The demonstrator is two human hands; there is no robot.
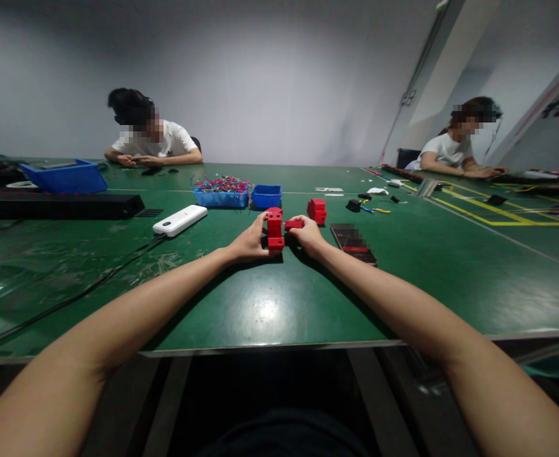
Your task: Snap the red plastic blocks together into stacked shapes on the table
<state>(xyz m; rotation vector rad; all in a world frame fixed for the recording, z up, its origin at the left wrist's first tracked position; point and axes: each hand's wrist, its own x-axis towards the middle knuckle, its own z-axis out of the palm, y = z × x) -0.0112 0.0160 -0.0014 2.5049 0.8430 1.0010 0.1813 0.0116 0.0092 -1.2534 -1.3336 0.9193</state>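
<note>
My left hand (pixel 251 242) is closed around the side of a red block (pixel 275 230) with a notched front and small holes, held upright just over or on the green table. Between the fingertips of my right hand (pixel 308 236) is a short red piece (pixel 294 225) with a small light tip facing the block. The piece is close to the block's right side; whether they touch I cannot tell. Behind my right hand stands a second red block (pixel 316 211). Beside my right wrist lies a dark flat device (pixel 353 244) with a red strip.
Behind my hands are a blue bin of colourful wires (pixel 222 192) and a small blue bin (pixel 266 197). A white cabled device (pixel 180 221) lies left; pliers (pixel 373 209) lie right. Two people (pixel 155 143) (pixel 460 146) sit across the green table (pixel 269 304).
</note>
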